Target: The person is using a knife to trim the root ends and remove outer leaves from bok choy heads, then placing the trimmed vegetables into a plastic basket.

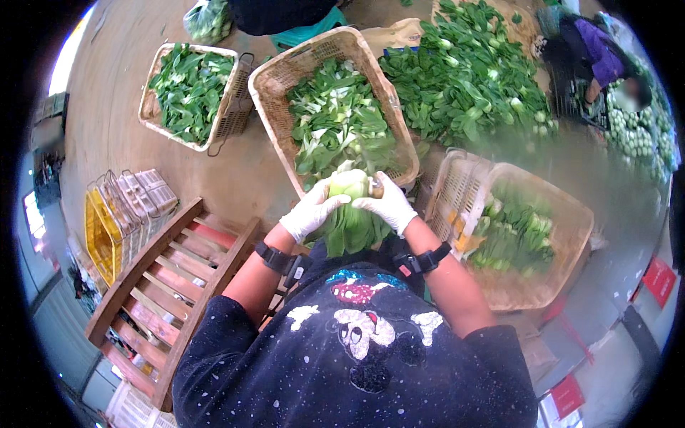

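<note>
A head of bok choy (349, 184) is held in front of my body, its pale base facing away from me and its green leaves hanging toward my lap. My left hand (311, 211), in a white glove, grips its left side with the thumb across the stalks. My right hand (389, 204), also gloved, holds the other side. A small brownish, shiny object (377, 187) sits at the right fingers against the base; what it is cannot be made out. Just beyond my hands stands a large plastic crate (273, 112) with loose bok choy leaves (342, 115).
A crate of bok choy heads (575, 230) stands at right, partly blurred. Behind it lies a big bok choy pile (465, 75). A smaller leaf crate (144, 107) is at far left. A wooden slatted rack (176, 289) and stacked crates (134, 208) are left. Another person (594, 51) bends at upper right.
</note>
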`<state>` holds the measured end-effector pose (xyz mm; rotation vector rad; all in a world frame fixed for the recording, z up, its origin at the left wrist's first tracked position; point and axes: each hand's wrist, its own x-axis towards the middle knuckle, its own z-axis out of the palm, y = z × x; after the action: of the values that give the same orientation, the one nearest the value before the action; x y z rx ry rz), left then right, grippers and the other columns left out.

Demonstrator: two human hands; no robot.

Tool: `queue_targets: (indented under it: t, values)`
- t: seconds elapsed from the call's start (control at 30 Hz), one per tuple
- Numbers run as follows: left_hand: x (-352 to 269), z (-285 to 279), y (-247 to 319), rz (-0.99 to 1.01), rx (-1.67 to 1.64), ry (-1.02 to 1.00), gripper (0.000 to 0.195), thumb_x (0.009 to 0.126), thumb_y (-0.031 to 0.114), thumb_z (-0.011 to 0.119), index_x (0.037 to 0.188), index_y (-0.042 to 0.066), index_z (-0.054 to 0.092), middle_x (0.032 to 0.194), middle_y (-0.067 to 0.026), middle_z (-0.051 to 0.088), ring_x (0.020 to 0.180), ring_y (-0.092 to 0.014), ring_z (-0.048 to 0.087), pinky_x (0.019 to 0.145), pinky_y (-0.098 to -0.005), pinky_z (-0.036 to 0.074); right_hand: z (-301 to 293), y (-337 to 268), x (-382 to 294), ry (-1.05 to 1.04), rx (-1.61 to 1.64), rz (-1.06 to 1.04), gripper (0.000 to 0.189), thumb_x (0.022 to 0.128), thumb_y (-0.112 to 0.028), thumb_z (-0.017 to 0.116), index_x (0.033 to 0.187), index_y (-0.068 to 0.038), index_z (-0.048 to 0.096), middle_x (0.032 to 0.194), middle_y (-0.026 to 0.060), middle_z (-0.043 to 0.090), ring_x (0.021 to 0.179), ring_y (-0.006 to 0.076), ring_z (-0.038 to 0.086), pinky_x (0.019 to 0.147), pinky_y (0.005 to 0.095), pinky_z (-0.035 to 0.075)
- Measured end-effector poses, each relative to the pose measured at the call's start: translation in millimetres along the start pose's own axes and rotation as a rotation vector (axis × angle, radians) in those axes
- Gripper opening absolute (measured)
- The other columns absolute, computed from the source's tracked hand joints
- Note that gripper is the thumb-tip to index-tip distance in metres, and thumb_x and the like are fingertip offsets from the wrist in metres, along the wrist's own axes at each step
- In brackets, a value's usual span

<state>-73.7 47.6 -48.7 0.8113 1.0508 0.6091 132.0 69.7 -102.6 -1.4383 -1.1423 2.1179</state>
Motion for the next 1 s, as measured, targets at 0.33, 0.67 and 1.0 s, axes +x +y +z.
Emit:
queue_targets:
  t: [0.33,0.67,1.0]
  values:
    - [50.5,-18.0,-19.8,-0.358,1.117,0.287,0.036,0.084,0.035,0.051,0.095,0.004,0.065,0.09,-0.0229,0.064,0.087,-0.039,0.061,0.078,-0.0457,0.047,-41.4,6.8,0.5,0.071,-0.64,0.039,0.081,0.06,-0.053,0.075,0.116,-0.002,0.046,0.097,0.0235,0.063,0.091,0.0379,0.062,0.081,0.0393,0.048]
    - [99.7,45.8,-43.0,-0.166,0.21,-0.051,0.078,0.076,0.028,0.072,0.138,0.001,0.034,0.135,-0.0119,0.042,0.126,-0.023,0.039,0.104,-0.0365,0.032,-88.1,6.3,-17.3,0.254,0.342,-0.214,0.057,0.075,-0.018,0.074,0.121,0.001,0.046,0.106,0.0086,0.06,0.099,0.0155,0.056,0.088,0.0286,0.044]
    - [389.7,75.9,-56.2,-0.603,0.373,0.174,0.058,0.086,0.052,0.053,0.123,0.006,0.054,0.116,-0.0142,0.059,0.102,-0.026,0.058,0.09,-0.0393,0.045,-230.4,43.6,-201.8,1.075,0.767,-0.151,0.009,0.089,-0.014,0.058,0.092,-0.006,0.053,0.082,0.0096,0.067,0.057,0.0086,0.057,0.048,0.0196,0.043]
